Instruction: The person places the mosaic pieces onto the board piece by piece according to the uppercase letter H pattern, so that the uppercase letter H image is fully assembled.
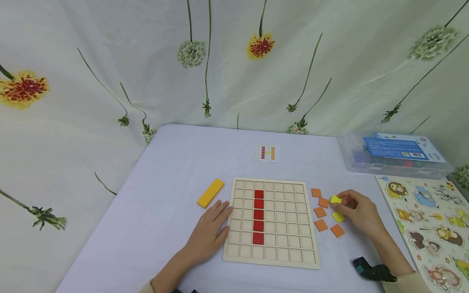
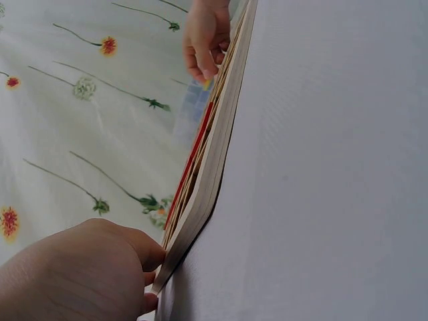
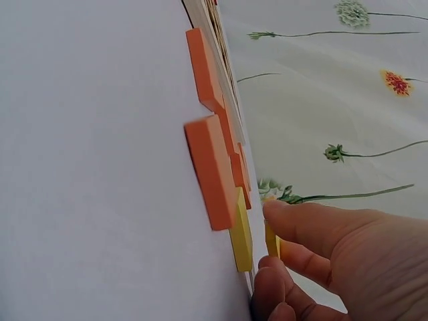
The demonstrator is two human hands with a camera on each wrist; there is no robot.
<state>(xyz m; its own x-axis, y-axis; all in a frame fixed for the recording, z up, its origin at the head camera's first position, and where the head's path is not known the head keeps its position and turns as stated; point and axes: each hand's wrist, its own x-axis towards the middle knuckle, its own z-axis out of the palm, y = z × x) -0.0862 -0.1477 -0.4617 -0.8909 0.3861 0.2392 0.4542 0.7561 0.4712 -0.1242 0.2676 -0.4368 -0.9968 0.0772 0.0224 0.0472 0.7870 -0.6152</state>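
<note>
The table (image 1: 154,171) bears a card (image 1: 266,153) only head view shows; right grip (image 1: 358,211) pinches yellow tile (image 1: 335,199), left grip (image 1: 207,234) relaxed.

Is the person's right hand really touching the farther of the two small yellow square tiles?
Touching: the right wrist view shows the right hand pinching that small yellow square tile between thumb and finger.

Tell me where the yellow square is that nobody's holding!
In the head view, the loose yellow square lies right of the wooden board by the right hand, just beyond the lowest orange square.
</note>
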